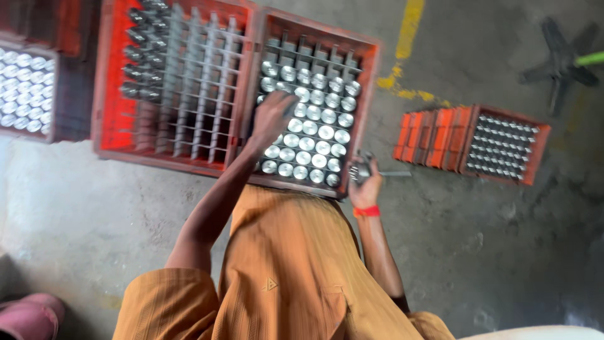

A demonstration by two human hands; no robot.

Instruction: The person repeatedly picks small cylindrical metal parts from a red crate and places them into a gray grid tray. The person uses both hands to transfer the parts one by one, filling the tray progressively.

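From the head camera, the left hand [272, 116] reaches forward over an orange crate [371, 94] whose grid of cells is filled with shiny round metal parts [314, 135]. The fingers are spread loosely and lie on the parts at the crate's upper left corner; motion blur hides whether they grip any one part, so I cannot tell if the hand has closed on something. The right hand [366, 186] sits just off the crate's near right corner, fingers curled tight around a small metal tool [362, 169], from which a thin rod sticks out to the right over the floor. A red band [366, 211] circles that wrist.

Left of the filled crate stands a second orange crate [170, 82], its grid mostly bare, with darker parts along its upper left. A third crate [25, 88] with shiny parts is cut off at the left edge. Well apart on the concrete floor [94, 201] to the right lies a smaller orange crate [497, 145]. The person's orange garment [289, 277] hides the near edge of the filled crate.
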